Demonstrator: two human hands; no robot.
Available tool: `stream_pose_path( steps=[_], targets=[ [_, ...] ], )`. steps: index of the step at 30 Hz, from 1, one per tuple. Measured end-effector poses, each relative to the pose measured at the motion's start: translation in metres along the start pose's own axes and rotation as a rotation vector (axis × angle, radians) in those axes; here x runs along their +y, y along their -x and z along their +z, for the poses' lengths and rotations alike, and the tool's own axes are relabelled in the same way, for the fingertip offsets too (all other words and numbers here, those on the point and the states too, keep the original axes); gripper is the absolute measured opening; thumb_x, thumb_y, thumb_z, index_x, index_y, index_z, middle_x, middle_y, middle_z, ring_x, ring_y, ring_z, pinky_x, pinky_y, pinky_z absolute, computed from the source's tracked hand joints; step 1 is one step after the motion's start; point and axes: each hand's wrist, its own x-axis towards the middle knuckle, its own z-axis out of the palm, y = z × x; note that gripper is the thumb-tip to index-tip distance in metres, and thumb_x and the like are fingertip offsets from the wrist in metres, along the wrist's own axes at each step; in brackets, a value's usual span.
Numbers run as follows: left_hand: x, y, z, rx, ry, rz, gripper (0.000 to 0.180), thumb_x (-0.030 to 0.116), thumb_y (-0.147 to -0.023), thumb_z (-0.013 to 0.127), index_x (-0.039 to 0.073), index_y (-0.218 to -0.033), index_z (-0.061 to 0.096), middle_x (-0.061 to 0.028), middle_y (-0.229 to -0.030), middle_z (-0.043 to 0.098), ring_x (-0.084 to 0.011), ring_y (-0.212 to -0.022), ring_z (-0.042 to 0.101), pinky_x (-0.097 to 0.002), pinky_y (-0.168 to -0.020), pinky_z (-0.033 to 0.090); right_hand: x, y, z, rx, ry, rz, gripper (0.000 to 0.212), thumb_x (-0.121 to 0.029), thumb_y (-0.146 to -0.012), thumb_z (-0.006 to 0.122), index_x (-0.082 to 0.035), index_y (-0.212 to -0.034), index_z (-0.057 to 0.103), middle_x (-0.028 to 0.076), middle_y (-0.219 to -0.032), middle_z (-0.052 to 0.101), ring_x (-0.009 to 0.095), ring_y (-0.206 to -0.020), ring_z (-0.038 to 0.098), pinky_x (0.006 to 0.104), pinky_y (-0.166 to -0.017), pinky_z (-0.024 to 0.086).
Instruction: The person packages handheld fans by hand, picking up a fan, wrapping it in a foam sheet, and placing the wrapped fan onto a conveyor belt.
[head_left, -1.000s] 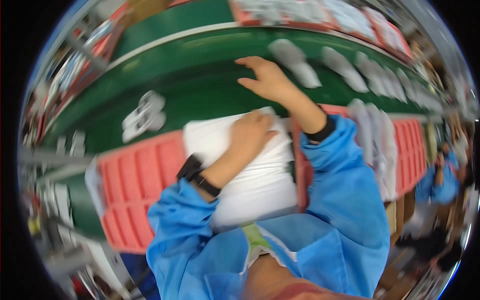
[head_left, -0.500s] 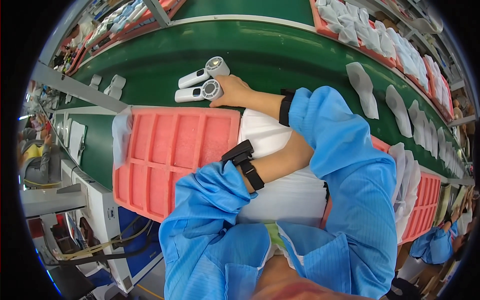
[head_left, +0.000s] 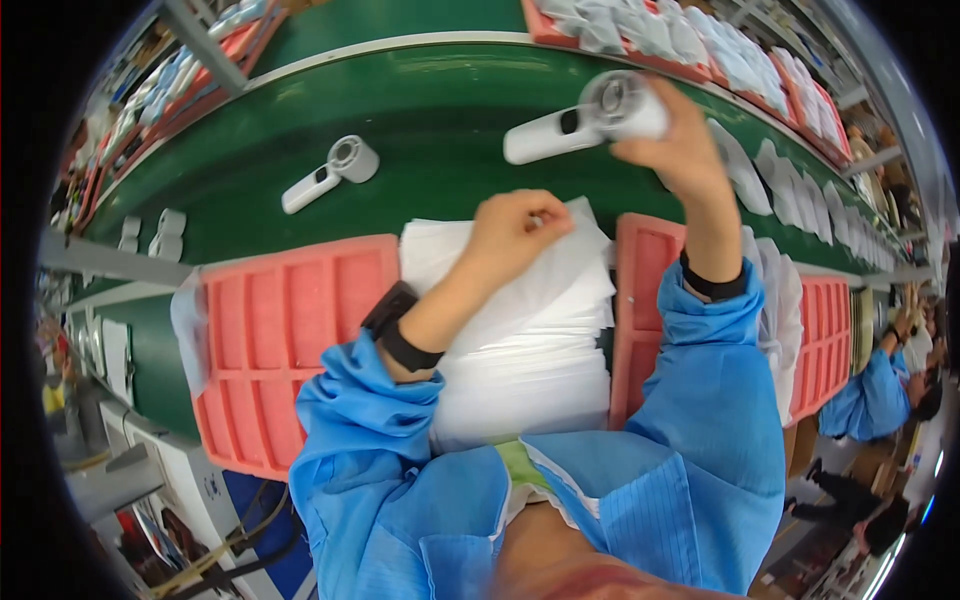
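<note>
In my right hand is a white handheld fan, held by its round head above the green belt, its handle pointing left; motion blurs the head. My left hand is over the far end of a stack of thin white sleeves. Its fingers are curled into a pinch at the top sleeve, whose far right corner sticks up. A second white handheld fan lies on the green belt, farther left.
Pink compartment trays flank the stack, one at left and one at right. The green belt runs across beyond them. Wrapped white pieces lie in a row on its right. Filled pink trays stand on the far side.
My right hand has lifted one fan off the belt and carried it right; the other fan stays on the belt. My left hand has come out from under my right arm to the stack's far end.
</note>
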Motion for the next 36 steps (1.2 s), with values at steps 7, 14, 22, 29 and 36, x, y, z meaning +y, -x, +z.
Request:
stream_pose_path(
  steps=[7, 14, 22, 29, 36],
  targets=[
    [0.043, -0.001, -0.016, -0.021, 0.193, -0.022, 0.012, 0.014, -0.085, 0.071, 0.002, -0.085, 0.068, 0.0032, -0.074, 0.061, -0.0013, -0.054, 0.044, -0.0198, -0.05, 0.037, 0.001, 0.056, -0.079, 0.017, -0.252, -0.024, 0.065, -0.013, -0.058, 0.074, -0.001, -0.119, 0.055, 0.003, -0.105, 0.061, 0.014, -0.095, 0.058, 0.0264, -0.084, 0.046],
    [0.074, 0.009, -0.026, 0.175, 0.323, -0.104, 0.011, 0.014, -0.092, 0.064, 0.004, -0.096, 0.063, -0.0004, -0.083, 0.064, -0.0068, -0.065, 0.053, -0.0216, -0.06, 0.042, -0.009, 0.049, -0.003, -0.29, -0.164, -0.072, 0.066, -0.012, -0.058, 0.076, 0.0, -0.12, 0.055, 0.005, -0.109, 0.057, 0.015, -0.1, 0.056, 0.0278, -0.086, 0.044],
    [0.071, 0.005, -0.031, 0.226, 0.83, -0.064, 0.01, 0.011, -0.097, 0.056, 0.004, -0.102, 0.058, -0.0031, -0.097, 0.063, -0.0116, -0.081, 0.057, -0.0236, -0.074, 0.045, -0.021, 0.058, 0.054, -0.084, 0.2, -0.3, 0.073, -0.003, -0.062, 0.079, -0.005, -0.13, 0.052, 0.013, -0.116, 0.051, 0.027, -0.099, 0.057, 0.0339, -0.085, 0.048],
    [0.075, 0.019, -0.014, 0.218, 0.131, 0.357, 0.012, -0.002, -0.086, 0.06, 0.002, -0.097, 0.064, -0.0059, -0.088, 0.064, -0.018, -0.075, 0.058, -0.0268, -0.068, 0.047, -0.028, 0.064, 0.053, -0.02, 0.303, -0.245, 0.081, 0.004, -0.062, 0.077, -0.007, -0.137, 0.048, 0.013, -0.122, 0.049, 0.029, -0.098, 0.057, 0.0337, -0.083, 0.049],
    [0.093, 0.032, -0.002, 0.218, -0.576, 0.8, 0.024, -0.01, -0.069, 0.065, 0.003, -0.088, 0.072, -0.0112, -0.078, 0.062, -0.0247, -0.066, 0.058, -0.0305, -0.058, 0.047, -0.024, 0.065, 0.053, 0.011, 0.333, -0.383, 0.084, 0.004, -0.06, 0.076, -0.005, -0.139, 0.046, 0.015, -0.121, 0.052, 0.032, -0.099, 0.057, 0.0348, -0.083, 0.049]
  ],
)
